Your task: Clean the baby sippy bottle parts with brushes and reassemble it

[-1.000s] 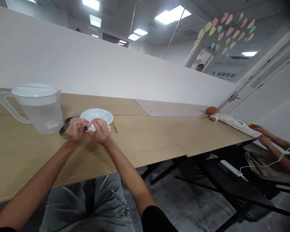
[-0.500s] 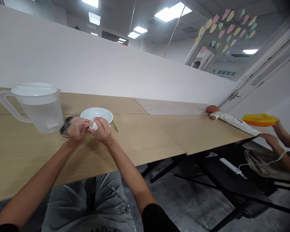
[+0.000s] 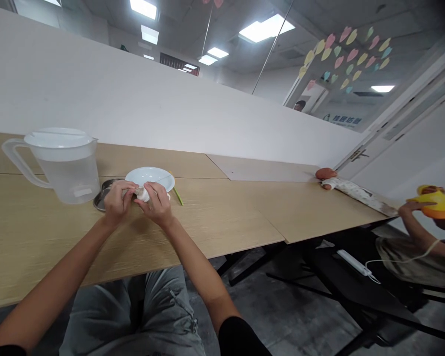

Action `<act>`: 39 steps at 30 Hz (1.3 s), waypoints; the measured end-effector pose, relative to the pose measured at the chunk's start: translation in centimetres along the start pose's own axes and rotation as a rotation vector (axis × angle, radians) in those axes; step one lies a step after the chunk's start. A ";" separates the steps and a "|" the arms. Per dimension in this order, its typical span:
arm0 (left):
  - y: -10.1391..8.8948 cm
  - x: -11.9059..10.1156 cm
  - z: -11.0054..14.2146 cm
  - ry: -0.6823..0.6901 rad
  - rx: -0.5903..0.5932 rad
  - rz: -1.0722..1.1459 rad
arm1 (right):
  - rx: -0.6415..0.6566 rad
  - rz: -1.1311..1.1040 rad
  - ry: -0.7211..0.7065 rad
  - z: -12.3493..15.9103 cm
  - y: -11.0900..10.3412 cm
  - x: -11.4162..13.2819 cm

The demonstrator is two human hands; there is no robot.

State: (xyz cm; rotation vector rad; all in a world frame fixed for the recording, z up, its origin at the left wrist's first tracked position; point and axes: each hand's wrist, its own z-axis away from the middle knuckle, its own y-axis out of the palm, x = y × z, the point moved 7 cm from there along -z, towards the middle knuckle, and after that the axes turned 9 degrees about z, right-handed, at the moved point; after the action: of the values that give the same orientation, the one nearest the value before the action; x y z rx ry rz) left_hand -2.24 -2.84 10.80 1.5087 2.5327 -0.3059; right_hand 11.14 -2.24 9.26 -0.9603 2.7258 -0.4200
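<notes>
Your left hand (image 3: 115, 202) and right hand (image 3: 157, 203) grip a small, white, rounded object (image 3: 144, 195) between them over the pale wooden table (image 3: 222, 215), just in front of the shallow, round white dish (image 3: 148, 173).

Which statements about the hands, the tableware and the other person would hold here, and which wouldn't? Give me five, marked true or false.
1. The left hand and right hand both hold a small white item. True.
2. The plate is on the left of the pitcher. False: it is on the right.
3. The left hand partly hides the metal tray. True.
4. A green stick lies beside the plate. True.
5. The other person holds something blue. False: it is yellow and orange.
</notes>
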 end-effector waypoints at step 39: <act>5.3 3.3 4.2 -0.326 0.414 -0.046 | -0.027 -0.371 0.506 0.8 0.4 -5.3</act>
State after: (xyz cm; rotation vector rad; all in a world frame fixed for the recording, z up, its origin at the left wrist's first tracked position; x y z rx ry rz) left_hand 1.08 1.29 5.42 1.3803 2.3360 -1.0455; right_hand 15.20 1.26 8.93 -1.5599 2.9815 -0.7872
